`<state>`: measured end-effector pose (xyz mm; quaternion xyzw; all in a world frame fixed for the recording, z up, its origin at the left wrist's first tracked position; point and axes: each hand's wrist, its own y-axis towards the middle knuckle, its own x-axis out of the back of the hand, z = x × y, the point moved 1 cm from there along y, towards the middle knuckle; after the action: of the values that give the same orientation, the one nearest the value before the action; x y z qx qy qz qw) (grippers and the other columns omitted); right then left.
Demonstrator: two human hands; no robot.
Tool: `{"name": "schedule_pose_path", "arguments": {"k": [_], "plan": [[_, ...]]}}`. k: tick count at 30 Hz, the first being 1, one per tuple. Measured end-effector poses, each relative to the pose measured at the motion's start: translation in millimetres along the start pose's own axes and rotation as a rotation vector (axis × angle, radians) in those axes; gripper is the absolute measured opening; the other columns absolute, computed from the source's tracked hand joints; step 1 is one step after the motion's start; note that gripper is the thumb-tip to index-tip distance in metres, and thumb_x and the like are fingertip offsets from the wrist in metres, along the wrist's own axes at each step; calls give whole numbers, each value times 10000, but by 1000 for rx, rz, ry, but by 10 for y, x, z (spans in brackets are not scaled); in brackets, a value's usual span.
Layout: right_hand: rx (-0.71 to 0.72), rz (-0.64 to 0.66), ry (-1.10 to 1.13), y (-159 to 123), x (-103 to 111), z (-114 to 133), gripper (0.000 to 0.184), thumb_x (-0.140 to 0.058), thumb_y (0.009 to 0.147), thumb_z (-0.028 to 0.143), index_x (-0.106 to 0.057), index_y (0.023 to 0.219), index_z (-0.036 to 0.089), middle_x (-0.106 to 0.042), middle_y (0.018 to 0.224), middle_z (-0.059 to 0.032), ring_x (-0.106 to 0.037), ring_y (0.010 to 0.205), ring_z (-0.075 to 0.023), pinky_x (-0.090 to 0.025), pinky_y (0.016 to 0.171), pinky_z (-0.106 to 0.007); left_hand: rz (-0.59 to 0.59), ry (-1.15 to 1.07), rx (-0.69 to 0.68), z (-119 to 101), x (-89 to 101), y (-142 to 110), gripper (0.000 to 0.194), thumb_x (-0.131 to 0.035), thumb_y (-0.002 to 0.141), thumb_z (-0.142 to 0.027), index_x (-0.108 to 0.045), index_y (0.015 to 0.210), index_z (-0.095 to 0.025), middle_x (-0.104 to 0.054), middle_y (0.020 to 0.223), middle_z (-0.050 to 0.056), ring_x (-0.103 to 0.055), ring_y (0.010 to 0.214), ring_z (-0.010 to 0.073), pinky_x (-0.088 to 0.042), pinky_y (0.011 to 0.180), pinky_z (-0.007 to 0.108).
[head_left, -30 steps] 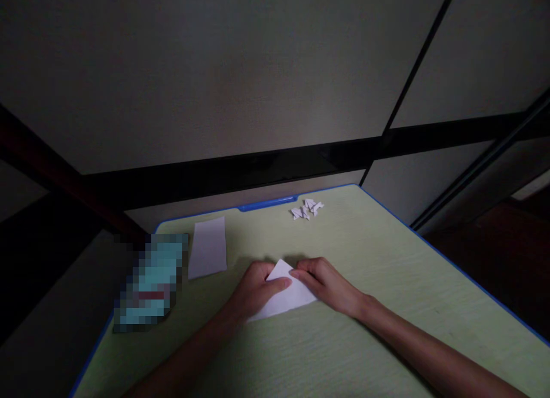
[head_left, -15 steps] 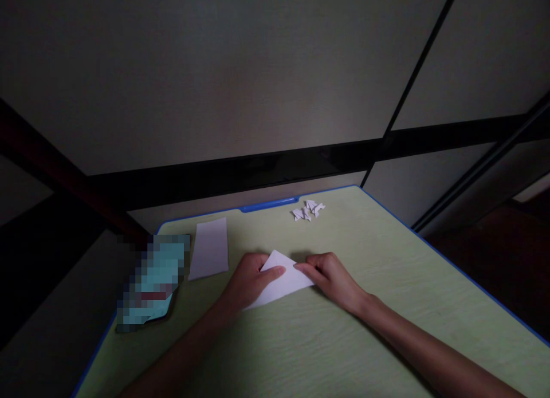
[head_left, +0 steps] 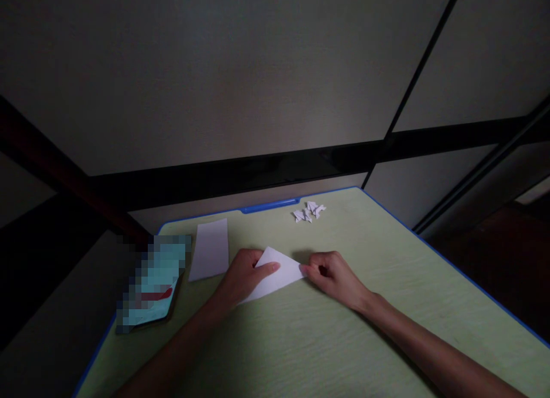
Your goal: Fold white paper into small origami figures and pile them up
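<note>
A folded sheet of white paper is held between my two hands above the tabletop, one corner pointing away from me. My left hand grips its left side, thumb flat on top and the fingers underneath, mostly hidden. At the paper's right corner, my right hand pinches the tip between thumb and curled forefinger. Farther back lie several small folded white paper pieces. Another white paper sheet lies flat to the left of my left hand.
A phone-like device with a blurred, light-blue face rests near the left table edge. The pale green table has a blue rim and a blue bar at its far side. Behind it rises a panelled wall or cabinet.
My right hand has slid outward along the paper to its right corner. My left hand and the paper have shifted slightly left.
</note>
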<state>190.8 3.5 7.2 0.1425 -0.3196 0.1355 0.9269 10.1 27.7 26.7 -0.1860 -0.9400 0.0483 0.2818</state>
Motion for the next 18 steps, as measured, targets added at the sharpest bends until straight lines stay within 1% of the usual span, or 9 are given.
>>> {"name": "schedule_pose_path", "arguments": {"k": [3, 5, 8, 11, 14, 16, 18], "plan": [[4, 23, 143, -2, 10, 63, 168, -471, 740, 249, -473, 614, 137, -399, 542, 35, -354, 482, -66, -266, 426, -171, 79, -10, -19, 12, -70, -25, 258, -505, 614, -336, -517, 496, -107, -414, 473, -37, -367, 456, 84, -241, 398, 184], [17, 40, 196, -12, -2, 123, 166, -455, 753, 261, -485, 650, 135, -410, 558, 32, -364, 495, -67, -277, 432, -167, 150, -28, -31, 14, -148, -55, 239, -510, 613, -318, -516, 504, -105, -406, 482, -39, -365, 467, 83, -239, 402, 182], [24, 79, 177, -39, -40, 193, 200, -407, 782, 260, -471, 636, 139, -387, 533, 39, -336, 473, -63, -258, 420, -165, 199, -19, -53, 27, -263, -102, 226, -520, 610, -304, -520, 512, -100, -398, 490, -41, -362, 480, 83, -231, 406, 183], [56, 109, 87, -63, -73, 229, 214, -378, 792, 231, -446, 609, 145, -373, 515, 39, -329, 465, -66, -247, 418, -169, 173, 36, -76, 62, -327, -123, 275, -497, 640, -348, -536, 540, -95, -391, 496, -40, -356, 484, 83, -218, 408, 186], [92, 116, 0, -73, -92, 244, 224, -358, 795, 204, -423, 587, 151, -386, 511, 32, -344, 465, -71, -256, 433, -176, 136, 136, -123, 72, -333, -128, 309, -473, 661, -375, -537, 528, -103, -392, 481, -38, -356, 482, 87, -206, 410, 191], [97, 91, -30, -75, -99, 244, 238, -348, 792, 188, -408, 564, 154, -381, 497, 32, -337, 455, -70, -252, 434, -180, 97, 205, -188, 44, -311, -136, 293, -459, 679, -355, -538, 529, -116, -426, 491, -30, -375, 498, 96, -218, 427, 194], [79, 40, -40, -77, -105, 235, 253, -352, 783, 176, -393, 534, 156, -353, 474, 38, -317, 437, -66, -231, 417, -181, 36, 280, -246, -4, -281, -155, 274, -431, 709, -323, -538, 543, -133, -464, 510, -20, -396, 513, 105, -229, 447, 200]]}}
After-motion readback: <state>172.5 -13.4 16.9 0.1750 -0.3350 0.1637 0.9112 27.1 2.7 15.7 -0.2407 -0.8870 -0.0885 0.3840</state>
